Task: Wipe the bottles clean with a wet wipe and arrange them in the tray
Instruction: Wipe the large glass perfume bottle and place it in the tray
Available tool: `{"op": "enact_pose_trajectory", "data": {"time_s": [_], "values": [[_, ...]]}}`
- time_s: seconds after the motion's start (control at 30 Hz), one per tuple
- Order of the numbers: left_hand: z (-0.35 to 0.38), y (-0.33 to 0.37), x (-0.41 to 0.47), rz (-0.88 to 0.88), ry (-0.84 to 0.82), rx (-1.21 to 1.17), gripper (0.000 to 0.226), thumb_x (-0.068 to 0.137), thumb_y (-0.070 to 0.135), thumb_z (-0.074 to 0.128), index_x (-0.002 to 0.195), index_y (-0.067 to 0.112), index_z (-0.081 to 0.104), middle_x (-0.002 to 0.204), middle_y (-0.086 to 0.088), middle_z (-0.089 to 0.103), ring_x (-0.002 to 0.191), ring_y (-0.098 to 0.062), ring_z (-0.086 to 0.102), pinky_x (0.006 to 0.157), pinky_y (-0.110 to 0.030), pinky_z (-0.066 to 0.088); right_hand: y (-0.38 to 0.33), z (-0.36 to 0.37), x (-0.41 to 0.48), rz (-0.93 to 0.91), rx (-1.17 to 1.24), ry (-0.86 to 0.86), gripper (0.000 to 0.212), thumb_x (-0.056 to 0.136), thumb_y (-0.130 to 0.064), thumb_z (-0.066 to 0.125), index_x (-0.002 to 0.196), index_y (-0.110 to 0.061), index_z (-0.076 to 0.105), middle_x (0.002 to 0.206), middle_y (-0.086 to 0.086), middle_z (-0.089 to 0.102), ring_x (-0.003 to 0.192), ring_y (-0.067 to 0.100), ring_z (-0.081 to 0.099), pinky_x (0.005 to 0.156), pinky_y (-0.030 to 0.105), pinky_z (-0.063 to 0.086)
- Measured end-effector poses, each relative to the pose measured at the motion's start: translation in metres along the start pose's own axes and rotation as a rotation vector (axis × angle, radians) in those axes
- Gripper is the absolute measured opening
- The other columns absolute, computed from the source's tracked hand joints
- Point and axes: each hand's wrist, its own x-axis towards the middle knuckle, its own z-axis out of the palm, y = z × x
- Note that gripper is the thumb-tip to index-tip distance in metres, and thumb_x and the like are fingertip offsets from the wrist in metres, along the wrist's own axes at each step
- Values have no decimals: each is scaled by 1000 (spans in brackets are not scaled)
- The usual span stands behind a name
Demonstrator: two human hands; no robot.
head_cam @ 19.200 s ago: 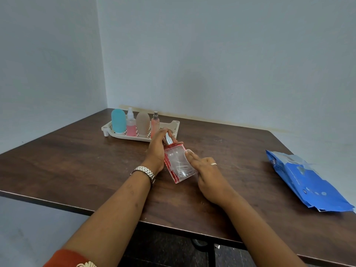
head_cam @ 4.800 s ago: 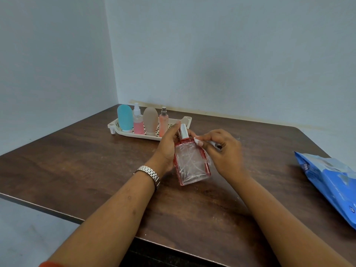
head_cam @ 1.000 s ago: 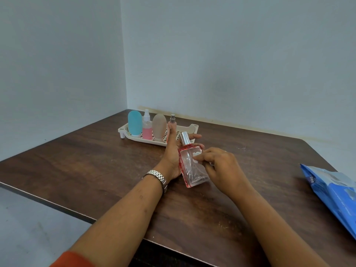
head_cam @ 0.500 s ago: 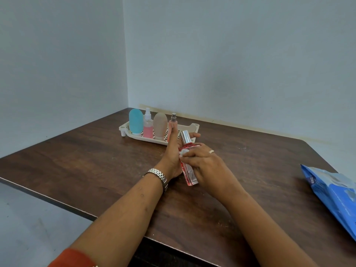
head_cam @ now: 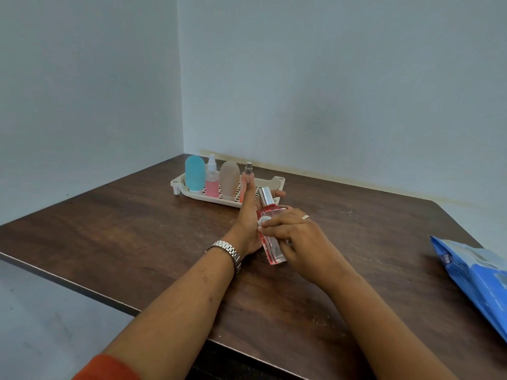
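Right hand (head_cam: 297, 235): fingers bunched, pinching wipe (head_cam: 262, 221) against side of bottle (head_cam: 273, 250). Left hand (head_cam: 247, 224): fingers wrapped behind bottle, thumb straight up. Bottle tilted, base low over table (head_cam: 131, 231), just in front of tray (head_cam: 277, 182). Four bottles (head_cam: 229, 179) stand upright in a row in tray; right end free. Judged: four done, fifth mid-wipe, placing left. Pack (head_cam: 477, 275) far right.

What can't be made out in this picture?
Head view:
- Wipe: only a white scrap shows; the right hand covers the rest.
- Bottle: its right side is behind the right hand.
- Thin sprayer in the tray: lower part behind the left hand.
- Blue pack: cut off by the right edge; print too small to read.
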Motion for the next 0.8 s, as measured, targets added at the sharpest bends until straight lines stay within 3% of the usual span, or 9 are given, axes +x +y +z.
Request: {"op": "enact_pose_trajectory", "data": {"time_s": [0.1,0.2,0.33,0.47,0.53,0.63,0.73,0.8], "values": [[1,-1,0,-1,-13,-25,80,84,79,26,98,9,63,76,-13,68,70,-23,66,67,-33,54,3,-5,-3,41,59,-1,30,82,0,59,99,-19,74,103,-7,69,100,3,54,89,12,37],[-1,-2,2,11,-22,-2,80,84,79,25,100,9,62,79,-16,67,71,-25,65,70,-37,54,10,-9,-6,118,76,60,29,82,0,61,100,-19,73,103,-5,69,100,6,56,85,3,30],[-1,-2,4,21,-3,8,79,85,78,23,97,10,62,78,-13,65,71,-24,64,71,-37,53,13,-6,-7,142,88,65,36,88,-2,54,120,-17,63,125,-3,61,118,6,48,97,6,25],[-3,-3,4,2,13,9,80,84,80,26,98,11,63,78,-13,67,71,-23,64,69,-33,53,5,-2,-3,30,91,-4,40,86,-3,48,121,-16,62,128,-4,58,123,6,42,106,17,23],[-3,-3,3,-13,18,-1,80,82,80,29,99,10,63,77,-13,68,70,-22,65,68,-33,52,4,-3,-2,14,101,-36,38,85,1,51,114,-17,67,121,-3,63,118,9,49,104,18,27],[-2,-2,3,-22,15,-20,80,82,80,29,100,9,62,81,-17,66,72,-25,65,70,-34,53,6,-8,-3,51,122,-25,37,81,5,55,104,-18,72,110,-3,69,107,8,55,94,9,29],[-2,-4,6,-1,23,-10,80,84,80,28,99,8,60,80,-17,64,70,-25,63,68,-35,54,11,-10,-4,136,110,22,37,84,3,54,111,-18,69,117,0,66,111,13,55,91,4,26],[-3,-5,8,11,34,-9,81,83,80,27,98,8,61,79,-15,63,70,-25,62,71,-37,53,13,-10,-4,161,98,29,38,87,2,52,118,-17,64,124,1,62,117,15,52,98,12,33]]}}
